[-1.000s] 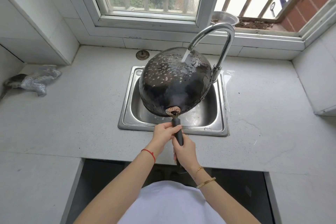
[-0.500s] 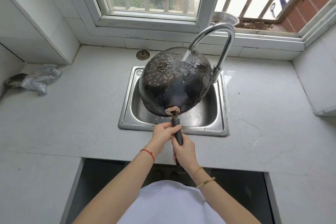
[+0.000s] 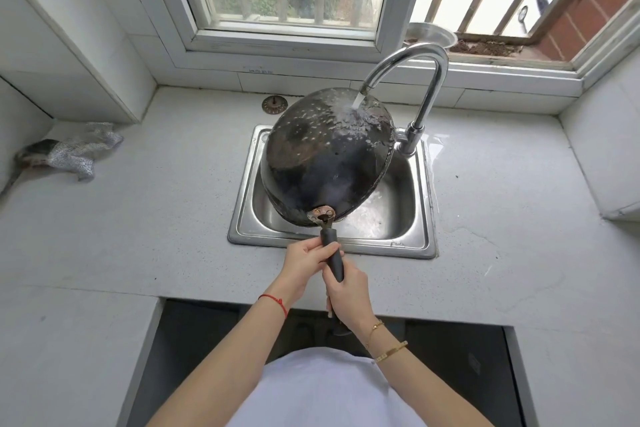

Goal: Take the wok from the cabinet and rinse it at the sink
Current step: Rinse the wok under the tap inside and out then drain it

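Observation:
A black wok (image 3: 322, 163) hangs upside down and tilted over the steel sink (image 3: 420, 232), its dark underside facing me and beaded with water. Water streams from the curved chrome faucet (image 3: 420, 80) onto the far right of that underside. The wok's black handle (image 3: 334, 256) points toward me. My left hand (image 3: 306, 262) grips the handle near the wok. My right hand (image 3: 348, 291) grips the handle lower down, just behind the left.
Grey stone counter (image 3: 156, 218) surrounds the sink. A crumpled silver cloth (image 3: 74, 154) lies at the far left. A round drain strainer (image 3: 274, 104) sits behind the sink. A metal bowl (image 3: 431, 36) stands on the windowsill. An open dark cabinet space (image 3: 194, 340) lies below the counter edge.
The wok has tilted slightly to the right under the stream, with water spreading over its far side. Both hands stay on the handle.

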Tool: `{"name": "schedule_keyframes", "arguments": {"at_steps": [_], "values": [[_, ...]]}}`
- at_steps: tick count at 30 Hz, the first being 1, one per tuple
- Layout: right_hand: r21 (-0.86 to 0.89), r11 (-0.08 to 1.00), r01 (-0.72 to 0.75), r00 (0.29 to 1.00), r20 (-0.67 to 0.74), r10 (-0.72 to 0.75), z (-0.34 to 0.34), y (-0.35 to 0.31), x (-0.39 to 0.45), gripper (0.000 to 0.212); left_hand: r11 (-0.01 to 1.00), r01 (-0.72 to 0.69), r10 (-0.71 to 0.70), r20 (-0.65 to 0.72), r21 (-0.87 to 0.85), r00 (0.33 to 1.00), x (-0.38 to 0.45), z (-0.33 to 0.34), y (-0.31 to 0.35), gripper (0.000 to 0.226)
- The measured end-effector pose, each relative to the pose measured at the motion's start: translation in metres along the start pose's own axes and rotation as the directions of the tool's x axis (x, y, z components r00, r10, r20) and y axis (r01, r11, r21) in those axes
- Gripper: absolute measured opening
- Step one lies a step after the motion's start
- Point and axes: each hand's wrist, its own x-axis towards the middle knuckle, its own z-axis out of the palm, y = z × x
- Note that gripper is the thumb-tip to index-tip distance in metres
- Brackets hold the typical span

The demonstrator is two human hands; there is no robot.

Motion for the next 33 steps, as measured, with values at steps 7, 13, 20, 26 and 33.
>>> {"name": "schedule_keyframes", "arguments": {"at_steps": [7,13,20,26,33], "values": [[-0.043,0.999,0.007,1.0,0.014,-0.006,0.003,0.0,-0.004,0.013,1.0,-0.003,0.002,-0.016,-0.015,1.0,-0.003,-0.005,-0.004,0.029],[-0.073,0.997,0.026,1.0,0.005,-0.026,0.0,-0.003,-0.009,0.019,0.999,-0.001,0.001,-0.001,-0.034,1.0,-0.009,-0.002,-0.006,0.025],[-0.188,0.98,0.059,0.997,-0.034,-0.067,-0.004,-0.001,-0.009,0.027,0.998,0.009,-0.007,0.033,-0.06,0.999,-0.01,0.0,-0.009,0.025],[-0.252,0.966,0.056,0.992,-0.098,-0.083,-0.003,0.0,-0.01,0.029,0.997,0.012,-0.007,0.057,-0.076,0.998,-0.013,0.001,-0.007,0.019],[-0.289,0.957,0.018,0.977,-0.197,-0.078,-0.011,-0.005,-0.011,0.021,0.992,0.024,-0.008,0.13,-0.128,0.991,-0.011,0.009,-0.001,0.027]]}}
